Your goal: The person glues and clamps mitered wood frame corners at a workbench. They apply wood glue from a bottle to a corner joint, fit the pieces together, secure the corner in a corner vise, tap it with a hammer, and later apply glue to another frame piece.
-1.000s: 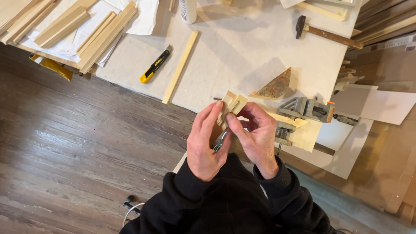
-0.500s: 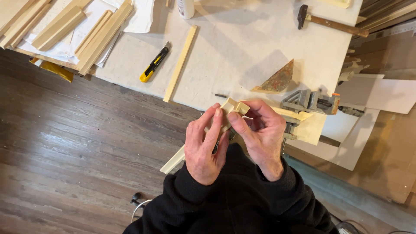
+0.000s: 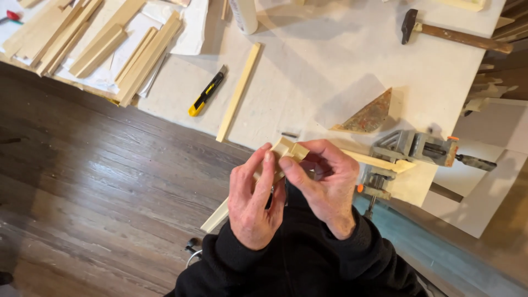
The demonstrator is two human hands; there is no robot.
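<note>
Small pale wood block [image 3: 290, 149] pinched at the bench edge against a long wood strip [image 3: 220, 215] running down beneath the hands. Left hand [image 3: 254, 202] and right hand [image 3: 324, 184] both closed on the joint, fingers curled; fitting appears unfinished. Nearby: corner clamp [image 3: 410, 147], utility knife [image 3: 206, 92], hammer [image 3: 454, 34]. No containers visible.

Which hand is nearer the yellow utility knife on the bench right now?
Left. The left hand lies below and right of the yellow utility knife, well apart from it; the right hand sits farther right, pinching the small wooden piece.
</note>
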